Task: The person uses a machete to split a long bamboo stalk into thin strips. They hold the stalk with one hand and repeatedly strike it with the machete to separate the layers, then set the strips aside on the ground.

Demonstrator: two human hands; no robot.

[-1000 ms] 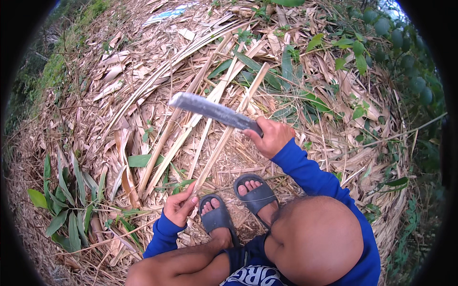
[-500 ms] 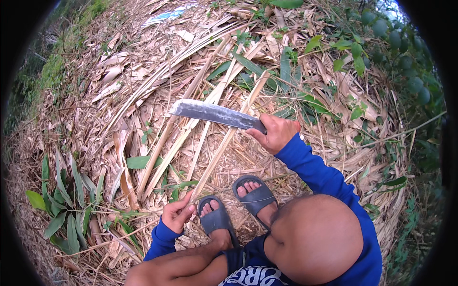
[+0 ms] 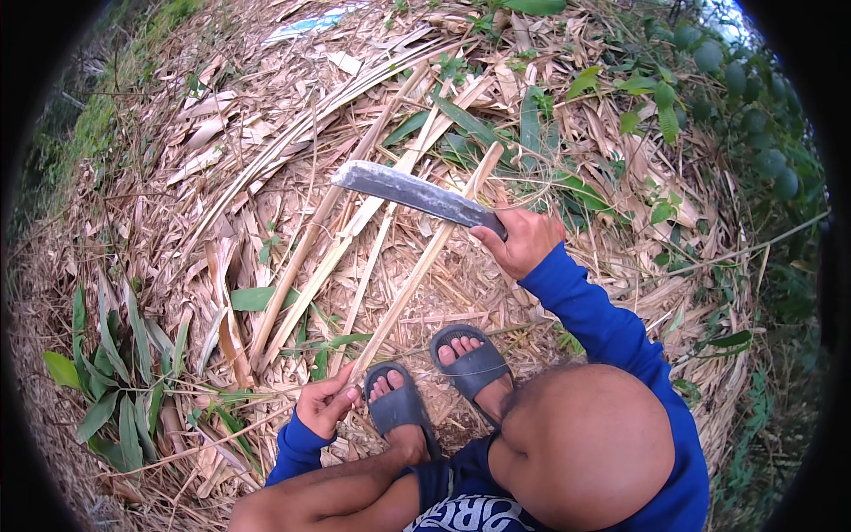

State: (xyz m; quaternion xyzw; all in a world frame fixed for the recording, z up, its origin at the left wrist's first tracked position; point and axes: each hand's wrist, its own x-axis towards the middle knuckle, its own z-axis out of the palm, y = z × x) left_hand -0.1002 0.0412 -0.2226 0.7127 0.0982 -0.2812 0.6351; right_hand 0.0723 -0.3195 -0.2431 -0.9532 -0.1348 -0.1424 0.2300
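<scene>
My right hand is closed round the handle of a machete. Its dark, broad blade, pale along the upper edge and tip, points left and lies across a long, pale split strip that looks like bamboo. The near end of that strip is pinched in my left hand, down by my left foot. From there the strip slants up and right, passing under the blade, and its far end sticks out beyond it. Whether the blade touches the strip I cannot tell.
Other long pale strips lie on the dry leaf litter to the left of the held one. My sandalled feet stand close below the blade. A leafy green plant grows at the left, with dense foliage at the right.
My right hand and the machete have shifted slightly right, and the blade's tip has moved right and up a little. My left hand keeps its pinch on the strip, having moved slightly left.
</scene>
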